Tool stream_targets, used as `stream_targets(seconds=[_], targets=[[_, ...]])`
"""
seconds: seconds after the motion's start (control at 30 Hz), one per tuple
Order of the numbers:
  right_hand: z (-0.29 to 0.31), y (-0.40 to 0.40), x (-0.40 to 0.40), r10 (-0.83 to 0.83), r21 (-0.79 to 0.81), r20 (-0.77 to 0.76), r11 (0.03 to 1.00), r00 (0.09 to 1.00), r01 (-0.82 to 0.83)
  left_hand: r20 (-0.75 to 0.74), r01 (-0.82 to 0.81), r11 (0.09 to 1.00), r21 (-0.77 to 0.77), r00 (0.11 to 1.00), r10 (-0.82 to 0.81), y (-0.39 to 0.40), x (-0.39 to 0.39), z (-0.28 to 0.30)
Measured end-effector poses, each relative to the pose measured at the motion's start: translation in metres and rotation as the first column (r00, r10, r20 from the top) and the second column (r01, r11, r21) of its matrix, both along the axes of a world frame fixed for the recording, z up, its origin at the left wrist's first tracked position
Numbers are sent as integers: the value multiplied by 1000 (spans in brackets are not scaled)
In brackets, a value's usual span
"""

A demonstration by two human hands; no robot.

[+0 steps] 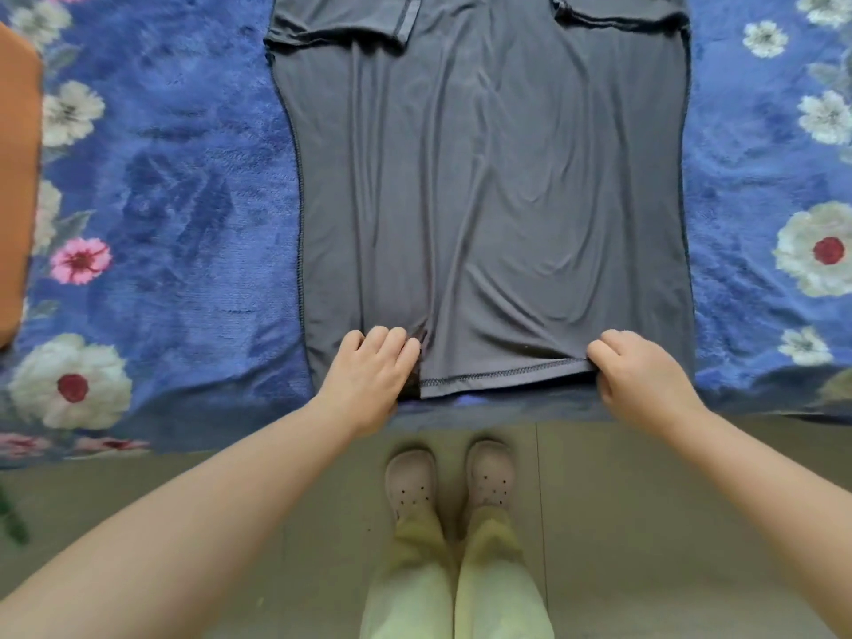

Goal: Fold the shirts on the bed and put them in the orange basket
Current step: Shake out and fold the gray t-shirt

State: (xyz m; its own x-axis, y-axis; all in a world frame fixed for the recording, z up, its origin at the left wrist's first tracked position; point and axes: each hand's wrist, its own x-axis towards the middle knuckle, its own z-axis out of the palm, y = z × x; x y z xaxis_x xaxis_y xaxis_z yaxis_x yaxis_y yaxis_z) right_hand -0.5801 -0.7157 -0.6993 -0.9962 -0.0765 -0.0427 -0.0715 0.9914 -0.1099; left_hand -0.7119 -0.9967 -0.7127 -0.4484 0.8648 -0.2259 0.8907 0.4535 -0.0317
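Note:
A dark grey shirt [493, 186] lies flat on the bed, both sleeves folded inward across its top. Its bottom hem reaches the near edge of the bed. My left hand [369, 375] grips the hem at its left part, fingers curled into the fabric. My right hand [636, 375] pinches the hem at its right part, thumb and fingers round the stitched edge. Between the two hands the hem is lifted slightly. An orange shape, perhaps the orange basket [16, 186], shows at the far left edge, mostly cut off.
The bed is covered by a blue fleece blanket [184, 200] printed with white and pink flowers. Below the bed edge is a pale tiled floor [645, 500], where my feet in light clogs [449, 477] stand close to the bed.

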Motion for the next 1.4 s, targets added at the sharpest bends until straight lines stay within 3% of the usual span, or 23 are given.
stream_targets(seconds=[0.07,0.2,0.3,0.4,0.5,0.57,0.6,0.7,0.83,0.97,1.03,1.07,1.13,1.17,1.2,1.27,1.33,1.4], targets=[[3,4,-2,-2,-47,18,999,1000,3,-36,-41,998,40,998,42,-3,1,3],[11,13,1,1,-7,79,1000,997,0,50,-77,988,130,996,71,-21,-5,12],[14,21,8,72,64,129,995,989,-81,90,-101,993,54,991,96,-45,-13,15],[18,15,12,127,134,276,976,953,-169,101,-94,973,-210,988,117,-49,-13,35],[10,4,11,35,231,426,962,904,-146,88,-188,956,-225,973,212,-55,-7,31],[3,1,15,15,236,348,966,937,-103,36,-141,973,-184,988,150,-60,-3,36],[1,2,16,-14,250,258,967,966,-53,-3,-173,978,-118,985,174,-68,-4,28],[-5,5,24,-242,292,116,935,963,200,-20,-267,953,-145,964,267,-79,-5,23],[-3,11,33,-612,271,220,786,760,555,-13,-311,949,44,950,312,-74,-9,18],[4,25,23,-699,-79,152,696,698,714,177,-380,896,229,921,346,-58,-16,23],[13,36,17,-654,-150,123,732,747,665,160,-324,925,200,942,295,-47,-22,37],[19,41,16,-563,-123,78,814,823,568,104,-252,958,136,966,239,-44,-25,42],[32,55,19,-303,32,61,953,951,302,64,-207,960,-190,973,222,-41,-30,56],[40,62,21,-221,133,156,970,963,201,60,-225,902,-367,963,264,-41,-33,63],[46,68,21,-152,201,249,974,956,103,50,-228,841,-490,956,288,-41,-35,68],[57,75,19,-70,360,416,928,907,-94,58,-235,807,-541,947,315,-42,-35,76],[65,73,17,-139,470,591,860,794,-199,70,-228,796,-560,945,319,-42,-34,78],[71,64,16,-241,472,712,860,659,-195,94,-220,751,-623,932,351,-41,-29,79]])
